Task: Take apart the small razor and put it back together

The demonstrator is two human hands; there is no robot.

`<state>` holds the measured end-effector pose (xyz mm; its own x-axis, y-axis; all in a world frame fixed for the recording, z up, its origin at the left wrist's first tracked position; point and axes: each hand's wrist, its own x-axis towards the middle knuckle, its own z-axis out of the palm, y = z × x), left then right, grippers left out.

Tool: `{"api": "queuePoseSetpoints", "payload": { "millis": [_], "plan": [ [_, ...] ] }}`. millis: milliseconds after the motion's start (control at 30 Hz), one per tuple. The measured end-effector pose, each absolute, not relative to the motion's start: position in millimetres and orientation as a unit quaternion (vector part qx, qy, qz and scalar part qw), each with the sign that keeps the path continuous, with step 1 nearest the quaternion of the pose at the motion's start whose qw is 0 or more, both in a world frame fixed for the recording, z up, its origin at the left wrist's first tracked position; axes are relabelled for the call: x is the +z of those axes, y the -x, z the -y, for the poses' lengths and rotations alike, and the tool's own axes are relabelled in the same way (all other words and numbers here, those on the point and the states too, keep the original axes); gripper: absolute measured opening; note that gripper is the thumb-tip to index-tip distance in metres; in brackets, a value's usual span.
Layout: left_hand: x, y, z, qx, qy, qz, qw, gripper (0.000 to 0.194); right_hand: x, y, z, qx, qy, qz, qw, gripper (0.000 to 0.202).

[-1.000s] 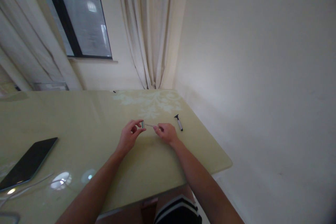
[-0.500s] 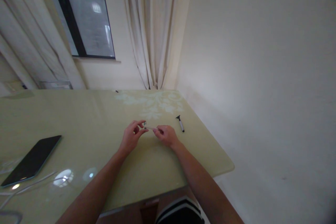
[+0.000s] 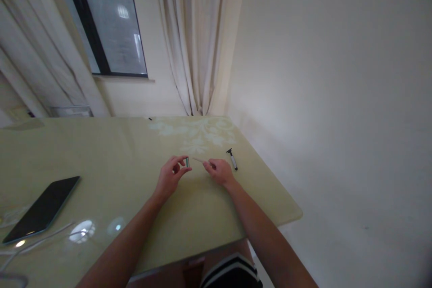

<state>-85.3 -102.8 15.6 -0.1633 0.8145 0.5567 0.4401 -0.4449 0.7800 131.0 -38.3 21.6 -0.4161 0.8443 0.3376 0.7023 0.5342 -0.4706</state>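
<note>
Right hand (image 3: 219, 172) has shifted toward the right edge of the table (image 3: 111, 157) since 0.5 s ago; the pale stick (image 3: 198, 159) it holds then met the small green-and-dark piece (image 3: 187, 162) visually, now there's a gap. Left hand (image 3: 169, 174) about where it was.

Left: thumb and fingertips parted just enough to pinch the piece by its 2 ends, above the tabletop. Piece's long axis runs fingers to thumb, roughly far edge to near edge. Right: closed round the stick's back end; thin tip points left at the piece, axis roughly along the far edge, slanting a bit. Fingers hide both piece ends and the stick's rear.

I also see a razor (image 3: 232, 159) just beyond the right hand, near the right edge, head to the far edge. Tablet (image 3: 42, 209) and pale cable (image 3: 37, 241) well left, toward the near edge. Tiny dark item (image 3: 150, 119) by the far edge, too small to tell.
</note>
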Motion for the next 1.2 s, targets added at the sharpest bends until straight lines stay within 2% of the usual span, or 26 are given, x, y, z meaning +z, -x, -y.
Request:
{"api": "queuePoseSetpoints", "payload": {
  "millis": [200, 400, 600, 767, 1000, 1200],
  "plan": [
    [17, 83, 104, 0.57, -0.634, -0.497, 0.161, 0.033, 21, -125, 45, 0.142, 0.399, 0.86, 0.286, 0.053],
    [18, 82, 103, 0.582, -0.62, -0.501, 0.163, 0.032, 19, -132, 35, 0.147, 0.483, 0.817, 0.278, 0.054],
    [17, 83, 103, 0.576, -0.625, -0.499, 0.168, 0.034, 20, -123, 45, 0.161, 0.391, 0.861, 0.281, 0.056],
    [22, 84, 105, 0.589, -0.615, -0.499, 0.157, 0.033, 20, -126, 41, 0.166, 0.464, 0.825, 0.278, 0.061],
    [18, 84, 104, 0.582, -0.627, -0.491, 0.167, 0.032, 17, -122, 45, 0.196, 0.394, 0.854, 0.279, 0.059],
    [19, 84, 103, 0.581, -0.628, -0.492, 0.16, 0.032, 18, -126, 39, 0.193, 0.467, 0.813, 0.288, 0.063]
  ]
}}
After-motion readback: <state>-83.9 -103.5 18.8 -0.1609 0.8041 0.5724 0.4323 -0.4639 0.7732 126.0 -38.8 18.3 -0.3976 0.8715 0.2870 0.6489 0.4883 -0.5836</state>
